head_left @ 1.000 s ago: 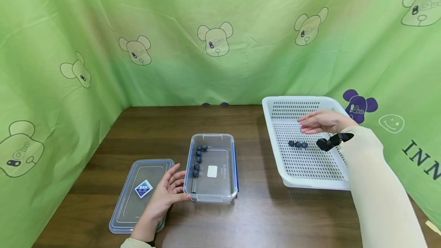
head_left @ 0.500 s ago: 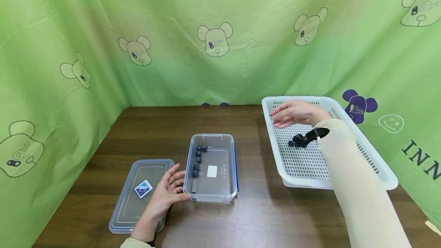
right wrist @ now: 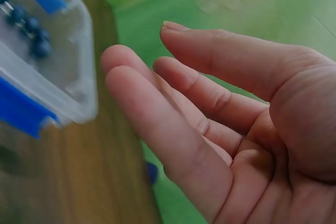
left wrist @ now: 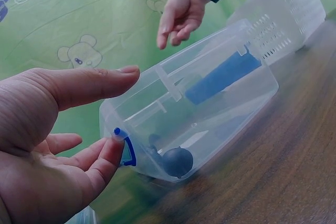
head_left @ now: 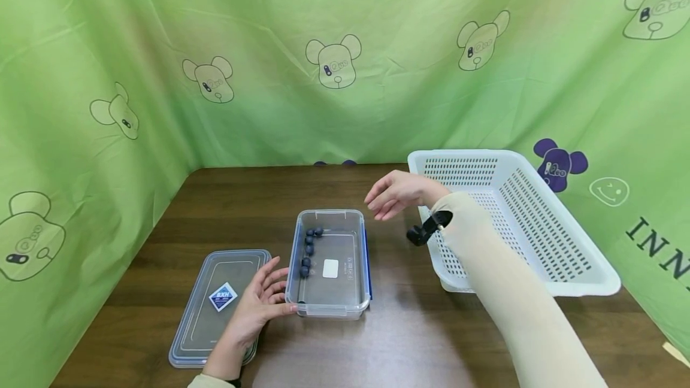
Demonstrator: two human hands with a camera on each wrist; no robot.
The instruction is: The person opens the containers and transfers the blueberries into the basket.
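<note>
Several dark blueberries [head_left: 309,249] lie along the left side of a clear plastic food container [head_left: 345,238]. My left hand [head_left: 261,299] rests against the container's left side, its fingers spread and the thumb at the near left corner. In the left wrist view, fingertips touch the container by a blue clip [left wrist: 127,153], and one blueberry [left wrist: 178,161] shows through the wall. My right hand [head_left: 399,193] is in the air between the container and a white basket [head_left: 587,283]. Its fingers [right wrist: 157,129] are loosely bent, thumb apart, with nothing visible between them.
A clear lid [head_left: 199,331] with a blue-edged rim and a diamond sticker lies left of the container, partly under the left wrist. The perforated basket stands at the right, overlapped by the right sleeve [head_left: 496,262]. A green printed curtain [head_left: 259,124] hangs behind the brown table [head_left: 242,208].
My right hand has moved left from over the basket to beyond its left rim. The blueberries seen in the basket earlier are now hidden behind the sleeve. My left hand stays put.
</note>
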